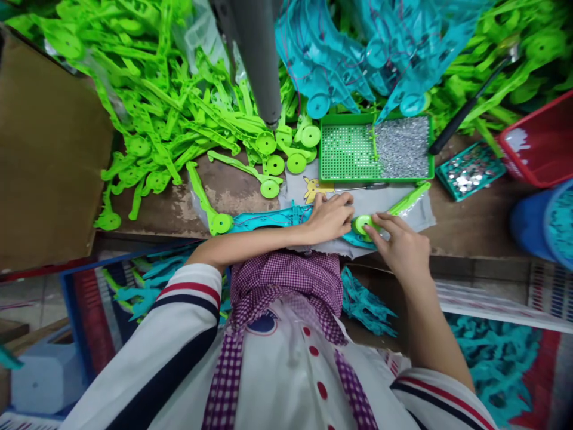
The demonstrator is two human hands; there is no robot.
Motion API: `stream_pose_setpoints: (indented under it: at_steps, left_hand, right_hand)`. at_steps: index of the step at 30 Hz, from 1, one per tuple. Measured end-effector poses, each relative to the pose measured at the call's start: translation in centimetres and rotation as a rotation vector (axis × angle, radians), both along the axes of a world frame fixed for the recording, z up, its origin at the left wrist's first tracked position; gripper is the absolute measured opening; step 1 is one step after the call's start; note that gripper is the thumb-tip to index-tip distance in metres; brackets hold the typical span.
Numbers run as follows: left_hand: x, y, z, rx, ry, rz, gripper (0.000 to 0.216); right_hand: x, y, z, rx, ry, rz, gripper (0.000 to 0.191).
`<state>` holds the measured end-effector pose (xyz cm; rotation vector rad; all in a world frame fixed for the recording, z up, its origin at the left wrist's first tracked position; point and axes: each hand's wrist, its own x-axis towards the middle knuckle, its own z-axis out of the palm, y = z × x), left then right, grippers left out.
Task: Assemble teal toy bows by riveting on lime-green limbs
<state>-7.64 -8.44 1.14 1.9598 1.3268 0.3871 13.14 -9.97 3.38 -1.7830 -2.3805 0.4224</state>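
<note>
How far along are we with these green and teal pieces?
Done, seemingly: bagged teal pieces behind the tray. In hand: left hand steadies a teal piece, right hand presses a green piece onto it. Left: a large heap of loose green pieces.

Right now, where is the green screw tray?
In the head view the green screw tray lies on the workbench right of centre, beyond the right hand pinching a green plastic part, left of the teal tray.

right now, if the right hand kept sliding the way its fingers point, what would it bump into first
The round end of the green plastic part, which the right hand's fingertips grip now. Just beyond it lie the left hand's fingers, seemingly at bench level too.
</note>
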Motion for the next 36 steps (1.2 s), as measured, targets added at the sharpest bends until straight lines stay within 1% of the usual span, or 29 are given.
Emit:
stream_pose_setpoints:
  at_steps: [4,7,10,12,15,16,18,21,22,24,25,27,30,31,33,35,36]
  left_hand:
    - [-0.6,0.4,0.4,-0.034,-0.044,-0.021,0.01]
    - [-0.3,1.1,0.9,-0.058,-0.066,-0.02,0.019]
    - [0.8,2.3,0.8,-0.102,-0.105,-0.032,0.03]
    - [1.5,3.0,0.4,-0.171,-0.091,-0.07,0.031]
    - [2.2,3.7,-0.1,-0.223,-0.079,-0.079,0.029]
    - [2.2,3.8,-0.2,-0.224,-0.089,-0.077,0.03]
    - [2.2,3.9,-0.4,-0.22,-0.101,-0.081,0.032]
    - [2.1,4.0,-0.6,-0.21,-0.1,-0.1,0.031]
    - [2.0,4.0,-0.6,-0.206,-0.099,-0.102,0.029]
    - [2.0,4.0,-0.6,-0.2,-0.104,-0.098,0.027]
    - [2.0,4.0,-0.6,-0.201,-0.109,-0.094,0.028]
    - [1.9,4.1,-0.7,-0.212,-0.115,-0.08,0.029]
    - [1.8,4.4,-0.9,-0.249,-0.13,-0.091,0.032]
    - [1.8,4.6,-1.0,-0.264,-0.143,-0.106,0.032]
    - [1.8,5.0,-1.3,-0.295,-0.184,-0.135,0.031]
    - [1.8,5.2,-1.5,-0.323,-0.223,-0.143,0.029]
    - [1.8,5.3,-1.6,-0.334,-0.239,-0.144,0.028]
  right_hand:
    - [-0.2,-0.4,0.2,-0.007,-0.018,0.009,0.041]
    - [0.0,-0.5,0.2,-0.03,0.022,0.027,0.041]
    - [0.8,-0.2,-0.1,-0.07,0.066,0.043,0.039]
    - [1.7,0.1,-0.3,-0.1,0.117,0.055,0.039]
    - [3.3,0.5,-0.1,-0.125,0.287,0.044,0.036]
    - [3.6,0.7,0.2,-0.089,0.352,0.005,0.035]
    - [3.3,1.4,1.1,0.064,0.464,-0.125,0.034]
    - [0.5,3.6,2.5,0.316,0.597,-0.306,0.044]
    - [-0.6,4.6,2.8,0.366,0.636,-0.34,0.049]
    - [-2.2,6.5,2.9,0.413,0.685,-0.369,0.055]
    - [-2.3,7.2,2.7,0.408,0.688,-0.369,0.054]
    - [-1.2,7.9,1.6,0.383,0.657,-0.383,0.051]
    - [2.5,7.6,-0.9,0.35,0.522,-0.43,0.05]
    - [3.7,7.4,-1.7,0.324,0.459,-0.416,0.051]
    - [5.2,7.1,-3.1,0.238,0.312,-0.33,0.052]
    - [5.6,7.0,-3.9,0.15,0.172,-0.243,0.053]
    - [5.5,6.9,-4.1,0.123,0.112,-0.224,0.054]
